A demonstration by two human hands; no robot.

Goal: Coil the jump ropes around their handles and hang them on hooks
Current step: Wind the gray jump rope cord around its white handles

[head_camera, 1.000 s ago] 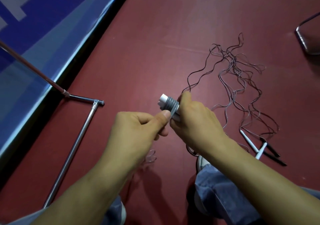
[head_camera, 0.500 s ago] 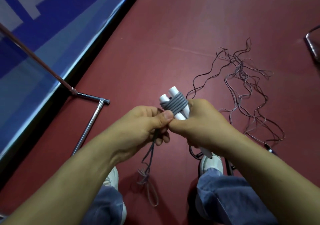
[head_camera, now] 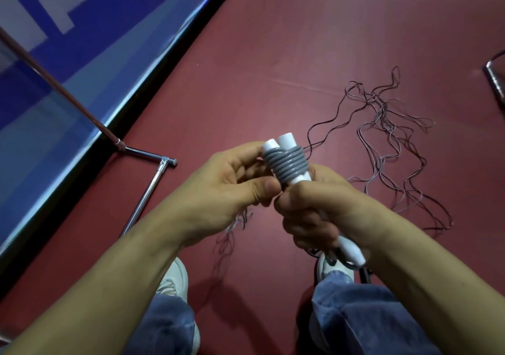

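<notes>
My forearms rise from 7 and 5 o'clock, meeting mid-frame. My right hand [head_camera: 314,212] grips the handles [head_camera: 286,140], fingers [head_camera: 297,200] curled round them; my left hand [head_camera: 226,190], at its 9 o'clock, pinches them.

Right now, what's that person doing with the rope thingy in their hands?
A person is coiling up a jump rope. The right hand grips the two white handles together, and the grey rope is wrapped in tight turns around their upper end. The left hand holds the grey rope at the coil, with a loose tail hanging below. More loose ropes lie tangled on the red floor, not coiled yet. A metal stand is to the left.
</notes>
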